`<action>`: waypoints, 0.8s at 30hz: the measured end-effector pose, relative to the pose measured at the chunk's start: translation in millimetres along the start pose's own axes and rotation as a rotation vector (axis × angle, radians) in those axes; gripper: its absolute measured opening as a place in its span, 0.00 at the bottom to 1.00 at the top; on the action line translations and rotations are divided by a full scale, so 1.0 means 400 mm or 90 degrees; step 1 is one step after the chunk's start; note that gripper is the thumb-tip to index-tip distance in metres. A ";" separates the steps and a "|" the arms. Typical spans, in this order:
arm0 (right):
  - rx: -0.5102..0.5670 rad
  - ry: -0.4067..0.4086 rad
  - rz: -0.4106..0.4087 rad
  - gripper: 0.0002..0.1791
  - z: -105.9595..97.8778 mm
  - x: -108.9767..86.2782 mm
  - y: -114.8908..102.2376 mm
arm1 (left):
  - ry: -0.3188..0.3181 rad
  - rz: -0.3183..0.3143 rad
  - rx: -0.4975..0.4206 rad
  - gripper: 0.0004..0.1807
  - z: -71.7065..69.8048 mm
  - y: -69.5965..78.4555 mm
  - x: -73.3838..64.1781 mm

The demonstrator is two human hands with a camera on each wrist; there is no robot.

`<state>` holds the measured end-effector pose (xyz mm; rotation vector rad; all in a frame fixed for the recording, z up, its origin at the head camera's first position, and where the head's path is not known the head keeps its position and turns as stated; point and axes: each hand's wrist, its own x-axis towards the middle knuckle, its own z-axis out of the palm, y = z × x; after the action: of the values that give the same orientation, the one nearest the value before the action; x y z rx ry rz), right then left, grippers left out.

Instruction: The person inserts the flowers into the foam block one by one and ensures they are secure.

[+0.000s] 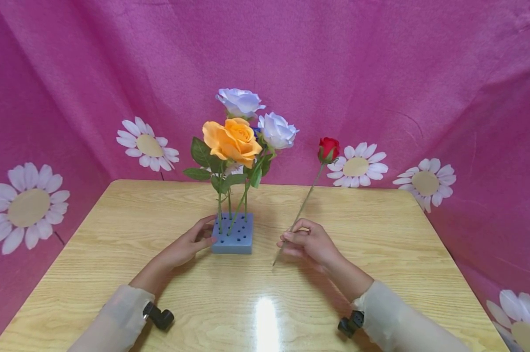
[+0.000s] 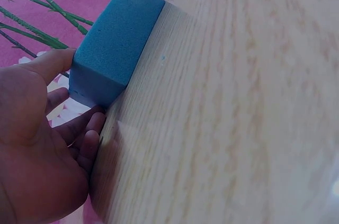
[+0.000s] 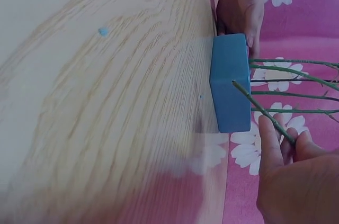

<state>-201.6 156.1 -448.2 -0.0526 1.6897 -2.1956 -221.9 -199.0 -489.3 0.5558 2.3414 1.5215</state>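
Observation:
A blue-grey foam block (image 1: 232, 248) with rows of holes stands on the table, seen from its front and side in the wrist views. Upright in it are an orange rose (image 1: 233, 142), two pale lilac roses (image 1: 277, 130) and a mostly hidden blue flower (image 1: 257, 131). My left hand (image 1: 190, 244) rests against the block's left side, its thumb at the top edge. To the right of the block, my right hand (image 1: 310, 244) pinches a red rose (image 1: 328, 149) by the lower stem. The rose leans right, its bare stem end (image 3: 238, 86) pointing down toward me.
The wooden table (image 1: 357, 220) reaches back to a pink curtain (image 1: 379, 73) printed with large daisies. Small blue crumbs (image 3: 103, 32) lie on the tabletop. A black wrist camera (image 1: 159, 317) is strapped at each sleeve.

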 end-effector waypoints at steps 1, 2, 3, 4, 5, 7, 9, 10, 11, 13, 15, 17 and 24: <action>0.000 0.000 -0.002 0.13 0.003 0.001 0.001 | -0.001 0.003 0.002 0.36 0.000 -0.001 0.000; 0.001 0.001 -0.002 0.14 0.005 0.003 0.001 | 0.000 0.002 0.003 0.36 0.001 -0.001 0.000; 0.002 0.001 -0.002 0.14 0.008 0.004 0.001 | -0.001 0.003 0.003 0.36 0.001 -0.002 0.000; 0.003 0.002 -0.002 0.14 0.011 0.004 0.001 | 0.000 0.003 0.003 0.36 0.001 -0.002 0.001; 0.003 0.002 -0.002 0.14 0.014 0.006 0.001 | -0.001 0.005 0.004 0.36 0.001 -0.002 0.000; 0.002 0.003 -0.003 0.14 0.019 0.007 0.001 | -0.001 0.003 0.002 0.36 0.001 -0.001 0.000; 0.003 0.004 -0.005 0.15 0.024 0.009 0.000 | -0.001 0.001 -0.002 0.36 0.001 0.001 0.000; 0.002 0.004 -0.006 0.15 0.027 0.010 0.000 | -0.001 0.001 -0.003 0.36 0.001 0.001 0.000; 0.002 0.003 -0.008 0.15 0.030 0.010 -0.001 | -0.002 0.001 -0.004 0.36 0.001 0.001 0.000; 0.002 0.004 -0.010 0.15 0.036 0.012 -0.002 | -0.002 0.001 -0.004 0.36 0.001 0.001 0.001; -0.001 0.004 -0.013 0.15 0.043 0.014 -0.003 | -0.001 0.002 -0.004 0.36 0.001 0.001 0.001; -0.003 0.009 -0.016 0.15 0.050 0.017 -0.004 | -0.001 0.004 -0.004 0.36 0.001 0.002 0.000; -0.011 0.024 -0.032 0.14 0.077 0.029 -0.008 | 0.000 0.006 -0.003 0.35 0.002 0.005 -0.001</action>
<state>-205.3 124.6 -438.8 -0.0588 1.7471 -2.2314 -221.0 -197.8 -487.7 0.5666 2.3369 1.5311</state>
